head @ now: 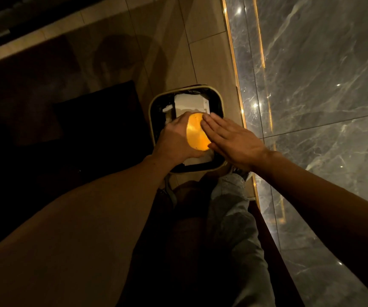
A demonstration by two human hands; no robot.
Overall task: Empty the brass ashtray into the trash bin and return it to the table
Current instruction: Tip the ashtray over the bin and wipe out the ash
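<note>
The round brass ashtray (196,132) is turned upside down over the trash bin (153,107), its shiny flat bottom facing me. My left hand (175,139) grips it by its left rim. My right hand (234,140) lies flat with straight fingers, the fingertips resting on the ashtray's right side. The bin is square with rounded corners, a pale rim and a black liner; white paper (189,104) lies inside. The ashtray's inside is hidden.
The bin stands on a tan tiled floor beside a grey marble wall (322,85) with a lit gold strip at its base. A dark piece of furniture (98,120) stands left of the bin. My legs and a shoe (238,173) are below it.
</note>
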